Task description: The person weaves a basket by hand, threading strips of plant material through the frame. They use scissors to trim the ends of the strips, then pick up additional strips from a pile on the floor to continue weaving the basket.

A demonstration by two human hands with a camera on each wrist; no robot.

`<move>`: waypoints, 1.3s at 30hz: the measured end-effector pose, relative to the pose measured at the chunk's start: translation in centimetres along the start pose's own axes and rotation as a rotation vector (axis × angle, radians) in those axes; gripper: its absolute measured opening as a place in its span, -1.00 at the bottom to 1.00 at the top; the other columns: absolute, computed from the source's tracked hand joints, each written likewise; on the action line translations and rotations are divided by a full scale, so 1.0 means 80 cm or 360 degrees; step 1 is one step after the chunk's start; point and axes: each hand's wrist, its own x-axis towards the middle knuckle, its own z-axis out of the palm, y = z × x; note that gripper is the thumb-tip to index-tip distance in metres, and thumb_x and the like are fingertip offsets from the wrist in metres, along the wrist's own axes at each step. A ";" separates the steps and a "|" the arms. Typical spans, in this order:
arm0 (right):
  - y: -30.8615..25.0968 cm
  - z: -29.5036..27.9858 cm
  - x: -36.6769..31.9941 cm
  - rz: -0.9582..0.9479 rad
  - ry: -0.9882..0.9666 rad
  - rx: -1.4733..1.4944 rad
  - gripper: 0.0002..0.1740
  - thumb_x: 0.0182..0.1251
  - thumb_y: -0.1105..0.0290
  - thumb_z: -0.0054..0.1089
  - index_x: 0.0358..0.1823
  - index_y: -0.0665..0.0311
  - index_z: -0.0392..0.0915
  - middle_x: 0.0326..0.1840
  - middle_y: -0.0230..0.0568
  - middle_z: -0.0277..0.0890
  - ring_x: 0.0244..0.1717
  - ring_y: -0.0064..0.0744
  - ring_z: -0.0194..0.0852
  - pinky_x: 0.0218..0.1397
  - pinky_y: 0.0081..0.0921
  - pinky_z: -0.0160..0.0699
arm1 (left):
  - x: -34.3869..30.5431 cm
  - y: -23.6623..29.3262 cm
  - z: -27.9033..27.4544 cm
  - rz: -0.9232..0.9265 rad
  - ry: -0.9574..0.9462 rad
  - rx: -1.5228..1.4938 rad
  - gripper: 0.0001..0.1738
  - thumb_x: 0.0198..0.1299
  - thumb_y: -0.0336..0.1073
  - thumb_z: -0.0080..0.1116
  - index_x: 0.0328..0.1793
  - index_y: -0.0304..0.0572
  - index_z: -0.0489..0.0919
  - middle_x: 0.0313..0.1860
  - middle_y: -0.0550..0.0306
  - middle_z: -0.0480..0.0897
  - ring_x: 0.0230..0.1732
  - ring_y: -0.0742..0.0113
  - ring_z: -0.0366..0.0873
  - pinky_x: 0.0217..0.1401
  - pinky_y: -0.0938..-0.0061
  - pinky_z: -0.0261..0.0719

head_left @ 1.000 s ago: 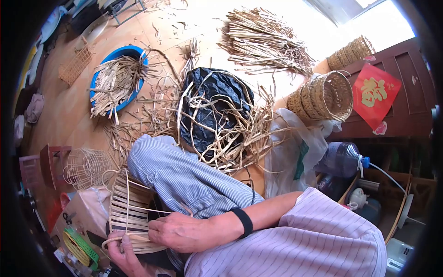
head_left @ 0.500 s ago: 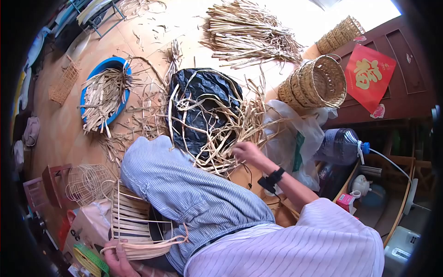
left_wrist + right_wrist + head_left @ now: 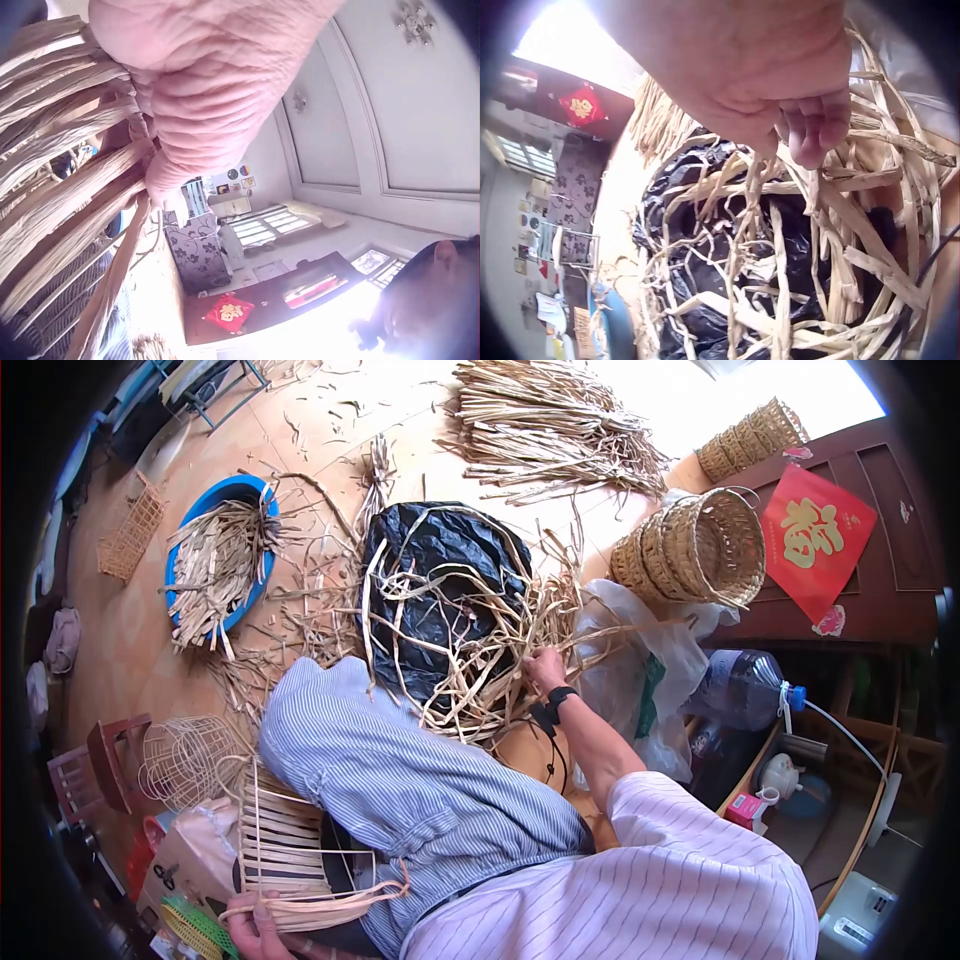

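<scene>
At the lower left of the head view, my left hand (image 3: 255,928) grips the edge of a partly woven basket (image 3: 285,825) made of flat, pale dried strips. Its strips (image 3: 67,142) fan out beside the palm in the left wrist view, which hides the fingertips. My right hand (image 3: 545,668) reaches into a tangle of dried plant strips (image 3: 480,670) lying over a black plastic bag (image 3: 425,535). Curled fingers (image 3: 810,142) pinch a dried strip (image 3: 810,191) there in the right wrist view. A bundle of strip ends (image 3: 330,908) trails from the basket over the lap.
A blue basin (image 3: 175,565) of cut stalks stands left of the bag. Behind lies a large stalk pile (image 3: 560,435). Finished woven baskets (image 3: 690,550), a clear plastic bag (image 3: 640,680) and a water bottle (image 3: 740,682) are on the right. A wire frame basket (image 3: 190,760) stands left.
My right hand has left the basket and moved up and right to the tangle, where it now pinches a strip. My left hand stays at the basket's edge.
</scene>
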 end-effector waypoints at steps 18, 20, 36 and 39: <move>-0.209 -0.260 -0.066 -0.0809 -0.0185 0.2183 -0.90 0.79 0.31 0.07 0.04 0.15 0.46 -0.30 -0.40 0.53 -0.35 -0.52 0.55 -0.15 -0.55 0.64 | -0.006 -0.018 -0.006 0.0008 0.0070 -0.0007 -0.61 0.59 -0.13 0.30 0.13 -0.43 0.73 0.02 -0.05 0.71 0.04 0.12 0.63 0.20 0.23 0.59; -0.211 -0.280 -0.053 -0.0923 -0.0405 0.2420 -0.90 0.80 0.32 0.07 0.00 0.12 0.46 -0.30 -0.44 0.50 -0.38 -0.59 0.42 -0.23 -0.61 0.46 | 0.017 -0.080 -0.020 0.0157 -0.0118 -0.0262 -0.72 0.61 -0.19 0.22 0.09 -0.32 0.63 -0.02 0.00 0.69 0.05 0.25 0.59 0.29 0.32 0.51; -0.005 -0.068 0.047 -0.0142 0.0030 0.0659 -0.72 0.58 0.30 0.39 0.06 0.32 0.53 -0.31 -0.28 0.63 -0.43 -0.50 0.62 -0.45 -0.52 0.64 | 0.015 -0.099 -0.024 0.0267 -0.0113 -0.0338 -0.74 0.60 -0.18 0.23 0.01 -0.26 0.59 -0.10 0.07 0.64 0.01 0.33 0.57 0.27 0.38 0.48; 0.010 -0.011 -0.003 0.0175 -0.0448 0.1007 -0.81 0.63 0.34 0.29 0.01 0.32 0.56 -0.32 -0.28 0.64 -0.47 -0.47 0.65 -0.49 -0.47 0.71 | 0.018 -0.100 -0.023 0.0289 -0.0115 -0.0297 -0.74 0.59 -0.18 0.22 0.00 -0.27 0.59 -0.11 0.08 0.63 0.02 0.33 0.56 0.27 0.37 0.48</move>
